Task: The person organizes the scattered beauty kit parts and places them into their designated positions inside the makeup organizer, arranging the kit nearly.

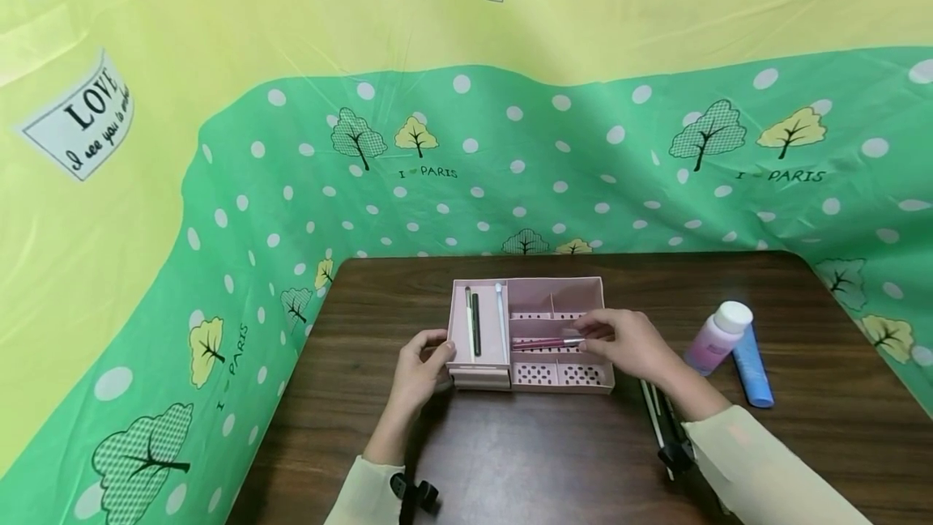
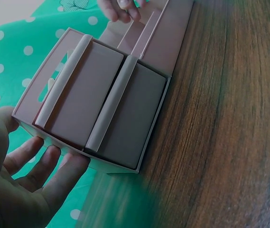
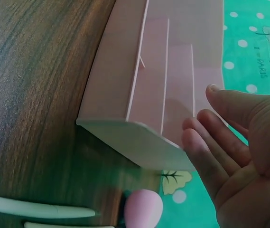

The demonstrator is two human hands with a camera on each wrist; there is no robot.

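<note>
At the far left, yellow and green fabric (image 1: 240, 193) with white dots and printed trees hangs behind and beside a dark wood table (image 1: 364, 314). A black strap (image 1: 415, 492) sits on the left wrist, and the person's left hand (image 1: 419, 371) holds the left side of a pink organizer (image 1: 532, 296), its thumb at the front corner and its fingers along the outer wall. The organizer stands on the table between the two hands. On its left part, a flat top (image 1: 489, 330) carries a pale green stick (image 1: 470, 322) just beside a dark pen (image 1: 477, 326), with a pale blue stick (image 1: 500, 306) near the divider; the left wrist view shows two drawers (image 2: 85, 95) in this part. To the right lie rows of compartments with dotted floors, and a dark pink pen (image 1: 547, 343) lies across the middle row. The right hand (image 1: 632, 343) reaches over the right wall, thumb and fingers parted and grasping nothing; whether a fingertip touches the dark pink pen's right end is hard to tell. Slender sticks (image 1: 651, 411) lie partly hidden by the right forearm. Farther right, a pink bottle (image 1: 709, 347) with a white cap stands just beside a blue tube (image 1: 752, 367).
</note>
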